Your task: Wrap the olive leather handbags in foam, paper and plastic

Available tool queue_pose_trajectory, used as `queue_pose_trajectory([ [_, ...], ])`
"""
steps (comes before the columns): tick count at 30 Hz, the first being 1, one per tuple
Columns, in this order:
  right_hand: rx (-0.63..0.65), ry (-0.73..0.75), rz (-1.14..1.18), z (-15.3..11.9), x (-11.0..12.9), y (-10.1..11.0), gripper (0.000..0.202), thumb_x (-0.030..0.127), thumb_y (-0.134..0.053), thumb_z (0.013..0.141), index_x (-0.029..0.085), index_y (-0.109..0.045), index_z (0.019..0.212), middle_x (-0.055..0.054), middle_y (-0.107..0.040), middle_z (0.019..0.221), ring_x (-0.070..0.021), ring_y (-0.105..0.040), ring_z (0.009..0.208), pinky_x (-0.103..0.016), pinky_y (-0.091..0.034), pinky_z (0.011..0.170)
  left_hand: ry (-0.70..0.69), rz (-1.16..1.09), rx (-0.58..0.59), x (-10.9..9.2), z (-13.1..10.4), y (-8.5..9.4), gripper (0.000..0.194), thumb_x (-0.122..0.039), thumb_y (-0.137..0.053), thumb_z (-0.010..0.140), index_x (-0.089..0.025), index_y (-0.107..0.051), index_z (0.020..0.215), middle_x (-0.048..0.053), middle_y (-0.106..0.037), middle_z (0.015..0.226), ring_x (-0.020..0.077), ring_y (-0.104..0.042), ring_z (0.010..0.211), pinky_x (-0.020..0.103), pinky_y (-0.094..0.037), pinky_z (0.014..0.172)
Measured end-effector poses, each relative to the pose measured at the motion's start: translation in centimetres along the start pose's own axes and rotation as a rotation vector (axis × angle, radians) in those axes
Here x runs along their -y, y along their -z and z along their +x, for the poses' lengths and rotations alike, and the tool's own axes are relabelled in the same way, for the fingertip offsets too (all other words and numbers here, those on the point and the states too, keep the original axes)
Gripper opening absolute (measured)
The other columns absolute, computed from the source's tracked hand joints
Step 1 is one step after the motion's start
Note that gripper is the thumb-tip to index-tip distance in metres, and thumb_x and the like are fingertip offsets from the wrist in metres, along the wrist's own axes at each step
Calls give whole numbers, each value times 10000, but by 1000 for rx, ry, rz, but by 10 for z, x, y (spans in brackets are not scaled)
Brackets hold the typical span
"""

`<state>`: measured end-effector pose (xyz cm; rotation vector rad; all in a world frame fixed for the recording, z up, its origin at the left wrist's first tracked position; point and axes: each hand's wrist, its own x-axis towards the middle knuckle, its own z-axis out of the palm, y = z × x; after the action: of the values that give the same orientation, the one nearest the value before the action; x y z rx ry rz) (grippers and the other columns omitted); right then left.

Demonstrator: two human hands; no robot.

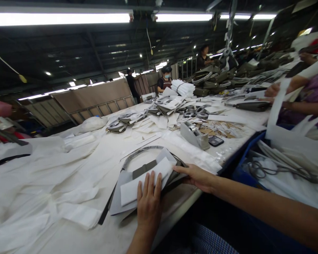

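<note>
A dark olive handbag lies on the table near its front edge, its looped handle wrapped in greyish film. Over the bag rest a grey sheet and, above that, a folded white foam sheet. My left hand lies flat on the foam sheet, fingers stretched out. At the bag's right end, my right hand grips the edge, thumb on top and the other fingers hidden beneath. A dark strap sticks out on the left side.
White sheets cover the table's left part. Beyond the bag stand a tape dispenser and a phone-like dark device. More handbags pile up farther back. At right are a blue bin of white material and a co-worker's hands.
</note>
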<state>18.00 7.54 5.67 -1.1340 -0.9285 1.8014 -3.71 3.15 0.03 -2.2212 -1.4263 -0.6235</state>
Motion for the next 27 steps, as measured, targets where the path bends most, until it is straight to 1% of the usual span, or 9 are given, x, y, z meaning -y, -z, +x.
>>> queue_pose_trajectory([
  [3,73,23,-32,-3,-3,12,398,447,-723,827,175,-672,1114,-89,-712,1154,-199,-675,1048,-340,-545,962,-76,9,-42,6,-2,-5,521,-220,-464,969,-171,-376,1480,119,-387,1537,292,-377,1409,489,-330,1148],
  [6,177,63,-264,-9,-3,46,433,531,-586,907,169,-671,1129,-106,-719,1125,-215,-701,995,-393,-560,938,-146,14,-61,13,-4,-7,522,-177,-406,981,-182,-343,1498,100,-412,1526,274,-387,1405,455,-357,1140],
  [9,28,432,-862,-11,1,93,376,464,-543,939,196,-681,1163,-106,-714,1143,-253,-685,1043,-453,-534,974,-153,21,-55,17,-5,-7,559,-149,-386,974,-207,-291,1521,94,-405,1530,272,-373,1413,458,-368,1140],
  [12,-142,837,-1405,-2,0,136,404,271,-596,906,241,-611,1308,-123,-590,1371,-300,-520,1297,-530,-413,1089,-140,37,-36,17,-6,-8,595,-145,-415,960,-224,-264,1531,92,-389,1538,275,-361,1419,472,-367,1146],
  [15,-180,869,-1650,14,-8,161,461,214,-644,864,294,-606,1316,-132,-476,1483,-368,-383,1396,-657,-348,1068,-119,40,-33,16,-6,-9,604,-123,-408,956,-227,-258,1532,85,-378,1544,273,-351,1424,476,-365,1148],
  [19,-155,894,-1594,36,-14,168,182,256,-606,905,285,-750,1011,-78,-673,1261,-329,-512,1304,-641,-336,1077,-80,1,-50,15,-5,-10,607,-120,-404,953,-246,-268,1530,66,-382,1544,267,-348,1426,472,-344,1164],
  [22,-132,936,-1532,44,-10,162,190,230,-557,919,243,-745,894,-56,-744,1083,-268,-620,1174,-587,-320,1115,-84,9,-55,16,-4,-10,621,-114,-409,948,-241,-251,1535,67,-369,1550,269,-332,1434,475,-338,1166],
  [24,-128,928,-1535,45,-7,157,204,206,-533,919,229,-733,881,-61,-742,1082,-264,-628,1160,-595,-300,1124,-91,22,-52,16,-4,-10,628,-116,-419,947,-236,-241,1538,72,-365,1552,273,-334,1433,479,-345,1160],
  [27,-123,904,-1598,43,-5,156,207,195,-547,911,240,-713,1028,-75,-661,1283,-293,-536,1286,-648,-240,1127,-77,21,-51,15,-3,-10,641,-105,-425,945,-240,-229,1540,72,-370,1549,273,-334,1433,478,-352,1155],
])
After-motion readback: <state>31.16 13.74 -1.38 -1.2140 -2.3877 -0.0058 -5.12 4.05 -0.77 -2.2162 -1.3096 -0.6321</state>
